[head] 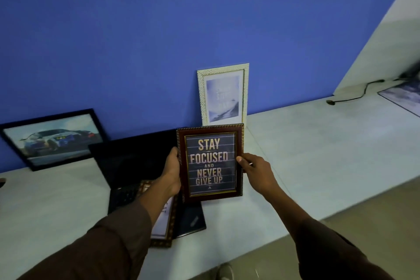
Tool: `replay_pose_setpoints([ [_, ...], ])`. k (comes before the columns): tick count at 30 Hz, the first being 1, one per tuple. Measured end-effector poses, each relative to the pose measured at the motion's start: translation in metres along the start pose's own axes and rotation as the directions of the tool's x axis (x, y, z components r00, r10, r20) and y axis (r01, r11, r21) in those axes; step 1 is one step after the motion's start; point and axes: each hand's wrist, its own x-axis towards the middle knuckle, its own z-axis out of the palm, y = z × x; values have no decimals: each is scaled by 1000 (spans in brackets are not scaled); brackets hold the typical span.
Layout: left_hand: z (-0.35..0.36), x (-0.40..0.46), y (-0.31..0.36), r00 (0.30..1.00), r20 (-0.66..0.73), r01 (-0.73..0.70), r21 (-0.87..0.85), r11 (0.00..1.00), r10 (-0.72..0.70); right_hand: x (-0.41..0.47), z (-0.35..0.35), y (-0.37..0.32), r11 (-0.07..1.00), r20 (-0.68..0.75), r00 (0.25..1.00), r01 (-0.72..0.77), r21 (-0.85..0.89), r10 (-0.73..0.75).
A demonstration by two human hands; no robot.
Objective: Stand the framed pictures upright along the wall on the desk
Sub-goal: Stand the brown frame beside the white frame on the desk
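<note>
I hold a dark red frame with the words "Stay focused and never give up" (210,162) upright in the air above the desk (318,154). My left hand (172,171) grips its left edge and my right hand (255,171) grips its right edge. Behind it a white frame (223,94) stands upright against the blue wall (159,41). A black-framed car picture (53,138) leans on the wall at the left. Another ornate brown frame (164,218) lies flat under my left forearm, partly hidden.
An open black laptop (136,166) sits on the desk beneath the frames. A black cable (354,95) and a dark mat (402,95) lie at the far right. The desk's front edge runs diagonally at the lower right, with floor below.
</note>
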Motion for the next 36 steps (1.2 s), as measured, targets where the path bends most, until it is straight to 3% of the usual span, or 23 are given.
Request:
replay_pose_setpoints([
  [15,126,105,-16,999,27,15,80,997,-17,102,-65,101,991,60,993,-100,-88,105],
  [36,142,178,-41,995,48,85,107,991,-91,146,-52,147,975,79,974,-204,-88,211],
])
